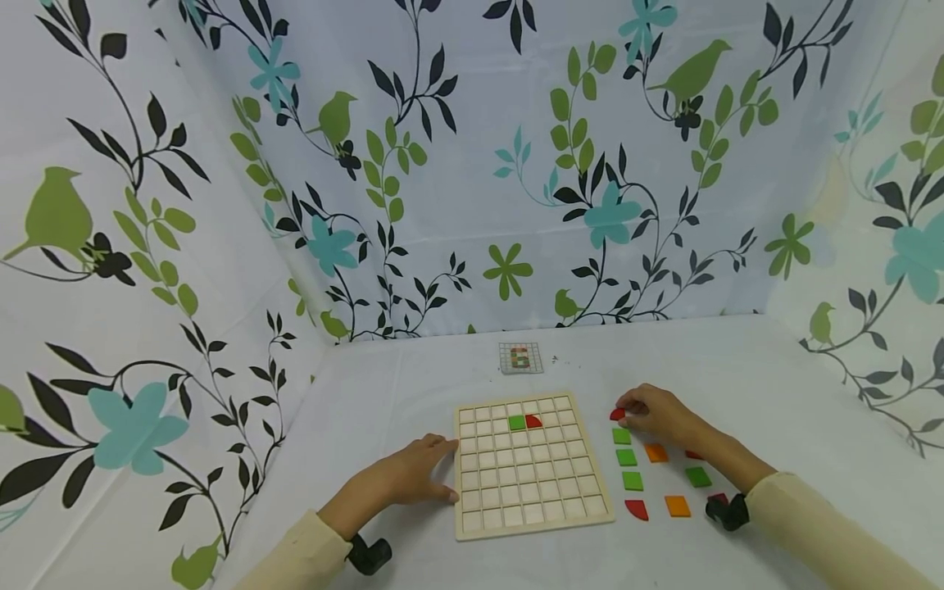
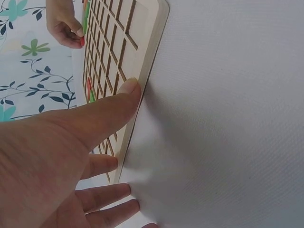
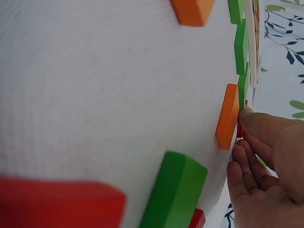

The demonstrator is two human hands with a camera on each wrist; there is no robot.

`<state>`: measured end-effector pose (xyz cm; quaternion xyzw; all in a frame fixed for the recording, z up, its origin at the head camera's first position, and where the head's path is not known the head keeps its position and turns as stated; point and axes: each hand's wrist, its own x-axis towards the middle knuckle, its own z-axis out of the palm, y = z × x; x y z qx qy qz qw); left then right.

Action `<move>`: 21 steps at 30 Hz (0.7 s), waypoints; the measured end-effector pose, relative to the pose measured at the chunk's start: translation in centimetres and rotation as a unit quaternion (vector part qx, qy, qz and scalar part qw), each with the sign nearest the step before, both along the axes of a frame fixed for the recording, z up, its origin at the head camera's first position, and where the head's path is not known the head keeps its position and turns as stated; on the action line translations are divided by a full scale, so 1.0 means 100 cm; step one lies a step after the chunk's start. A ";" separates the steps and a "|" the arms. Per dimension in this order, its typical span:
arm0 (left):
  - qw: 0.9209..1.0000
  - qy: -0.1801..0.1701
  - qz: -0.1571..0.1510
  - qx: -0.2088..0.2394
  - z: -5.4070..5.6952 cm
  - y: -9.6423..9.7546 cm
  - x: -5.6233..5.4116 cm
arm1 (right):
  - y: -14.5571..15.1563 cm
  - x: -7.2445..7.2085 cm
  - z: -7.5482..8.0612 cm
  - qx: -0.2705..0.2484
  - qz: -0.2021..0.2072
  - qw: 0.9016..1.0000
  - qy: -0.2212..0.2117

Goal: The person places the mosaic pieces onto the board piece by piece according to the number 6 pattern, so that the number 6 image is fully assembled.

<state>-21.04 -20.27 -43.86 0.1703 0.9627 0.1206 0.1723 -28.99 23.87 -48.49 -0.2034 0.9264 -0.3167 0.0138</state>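
A wooden grid board [image 1: 537,531] lies flat on the white table. In its second row from the far edge sit a green square tile [image 1: 517,423] and, touching it on the right, a red quarter-round tile [image 1: 533,421]. My left hand [image 1: 415,474] rests against the board's left edge; in the left wrist view the thumb [image 2: 107,116] touches the rim and the fingers are extended. Right of the board, my right hand [image 1: 656,412] pinches another red quarter-round tile [image 1: 617,415] at the far end of a column of tiles. The right wrist view mostly hides that tile behind the thumb.
Several green tiles [image 1: 625,458] run down beside the board, with a red quarter-round [image 1: 637,510] nearest me. Orange tiles [image 1: 677,506], a green tile [image 1: 696,476] and red pieces lie farther right. Behind the board is a small pattern card [image 1: 520,358]. A patterned curtain [image 1: 457,164] hangs behind.
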 end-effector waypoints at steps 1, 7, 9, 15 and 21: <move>1.000 0.000 0.000 -0.001 0.000 0.000 0.000 | 0.000 0.000 0.000 0.000 0.001 1.000 0.001; 1.000 -0.004 -0.003 0.001 0.001 0.000 0.001 | -0.001 0.000 0.001 0.008 0.011 1.000 0.011; 1.000 -0.004 -0.004 0.002 0.001 0.000 0.001 | -0.002 -0.001 0.001 0.011 0.014 1.000 0.012; 1.000 0.002 -0.006 -0.001 -0.001 -0.001 0.000 | -0.002 -0.003 0.003 0.020 0.013 1.000 0.007; 1.000 0.004 -0.006 -0.003 -0.003 -0.003 -0.002 | -0.002 -0.004 0.003 0.023 0.013 1.000 0.004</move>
